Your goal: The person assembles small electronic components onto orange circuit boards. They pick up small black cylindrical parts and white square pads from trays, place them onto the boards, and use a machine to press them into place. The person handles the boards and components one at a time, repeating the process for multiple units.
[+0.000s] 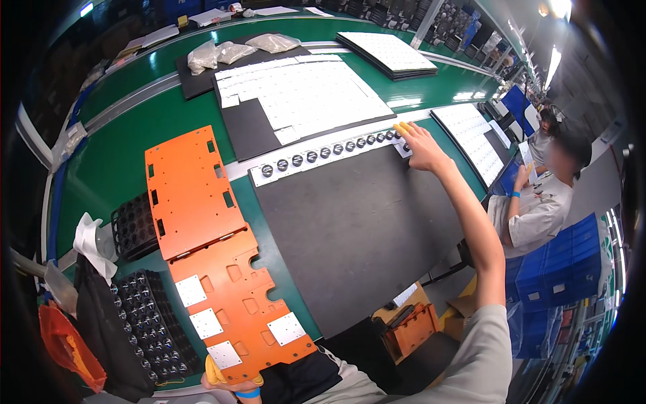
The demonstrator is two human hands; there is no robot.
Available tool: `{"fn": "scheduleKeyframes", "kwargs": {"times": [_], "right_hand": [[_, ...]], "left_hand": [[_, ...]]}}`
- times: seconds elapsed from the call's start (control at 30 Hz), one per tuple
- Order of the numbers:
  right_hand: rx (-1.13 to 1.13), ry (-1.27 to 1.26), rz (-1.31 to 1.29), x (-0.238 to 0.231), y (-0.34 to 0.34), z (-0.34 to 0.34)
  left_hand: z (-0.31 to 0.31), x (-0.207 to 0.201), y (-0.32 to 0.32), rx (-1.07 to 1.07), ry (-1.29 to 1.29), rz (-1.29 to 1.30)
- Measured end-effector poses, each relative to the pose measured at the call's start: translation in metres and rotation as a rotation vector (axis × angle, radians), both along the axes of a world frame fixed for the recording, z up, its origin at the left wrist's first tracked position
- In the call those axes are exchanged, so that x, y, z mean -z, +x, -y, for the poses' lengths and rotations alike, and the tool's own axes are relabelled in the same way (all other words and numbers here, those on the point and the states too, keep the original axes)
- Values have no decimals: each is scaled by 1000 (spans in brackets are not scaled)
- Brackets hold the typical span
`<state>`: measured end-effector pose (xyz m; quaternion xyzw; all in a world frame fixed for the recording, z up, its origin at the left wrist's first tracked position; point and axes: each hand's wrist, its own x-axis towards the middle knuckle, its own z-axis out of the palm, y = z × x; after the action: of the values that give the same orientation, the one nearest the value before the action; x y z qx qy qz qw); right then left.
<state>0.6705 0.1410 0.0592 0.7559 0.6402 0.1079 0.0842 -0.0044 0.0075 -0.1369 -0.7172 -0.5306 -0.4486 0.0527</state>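
My right hand (422, 149), yellow covers on its fingertips, reaches to the far right end of a row of small white plates with black round parts (325, 153). Its fingers close on one white plate with a black round part (403, 149), partly hidden by the hand. At the near left corner of an orange panel (232, 279), my left hand (222, 378) has a yellow-covered finger against a white square plate (225, 355). Its other fingers are mostly hidden. More white square plates (205, 324) lie on the orange panel, which adjoins a second orange panel (195, 192).
Black trays of round parts (151, 330) stand left of the orange panels. A dark mat (356, 229) covers the bench before me. Behind are sheets of white plates (303, 94) and clear plastic bags (232, 52). A co-worker (545, 195) sits at the right, holding a white strip.
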Motion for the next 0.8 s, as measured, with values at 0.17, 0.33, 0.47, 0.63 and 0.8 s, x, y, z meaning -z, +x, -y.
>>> {"fn": "scheduleKeyframes", "kwargs": {"times": [0.17,0.33,0.47,0.63,0.8], "right_hand": [[18,-144,131,4,-3,-1],[0,-180,157,1,-16,-24],[11,-182,184,7,-16,-20],[30,-109,239,-2,-55,-24],[-179,259,51,-17,-128,21]], "left_hand": [[-8,-24,14,22,-28,12],[-20,-62,29,-29,-50,3],[-20,-54,29,-28,-65,-9],[-6,-48,22,-105,-96,-61],[-6,-64,27,-57,-32,-58]]}}
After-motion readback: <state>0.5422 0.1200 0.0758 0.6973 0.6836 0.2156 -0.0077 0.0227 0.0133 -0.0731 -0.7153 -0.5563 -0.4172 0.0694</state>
